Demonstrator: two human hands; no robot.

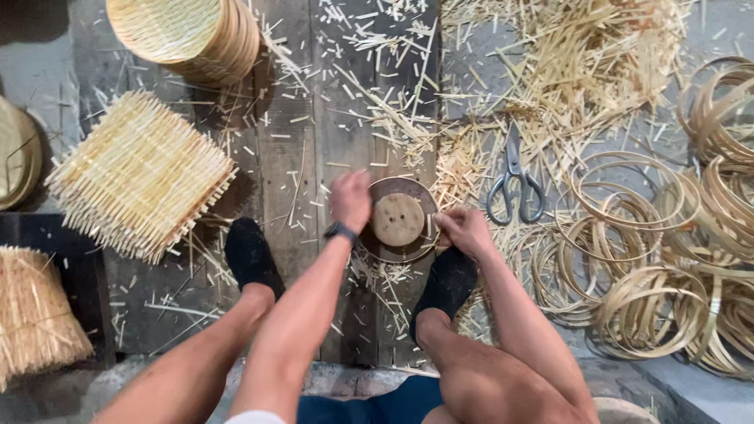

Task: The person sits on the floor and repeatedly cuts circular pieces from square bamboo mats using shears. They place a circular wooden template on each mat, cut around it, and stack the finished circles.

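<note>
A round dark form with a pale wooden disc (398, 218) on top sits on the wooden floor between my feet. My left hand (350, 199), with a dark watch on the wrist, rests curled on the form's left rim. My right hand (463, 228) pinches the form's right edge, where thin bamboo strips seem to lie. Whether a strip is held in the fingers is hard to tell.
Grey scissors (514, 187) lie just right of the form. Bamboo hoops (652, 259) pile up at right, loose strips (565, 71) at top. A stack of square woven mats (137, 174) and round woven trays (192, 35) sit at left. My black-socked feet (251, 255) flank the form.
</note>
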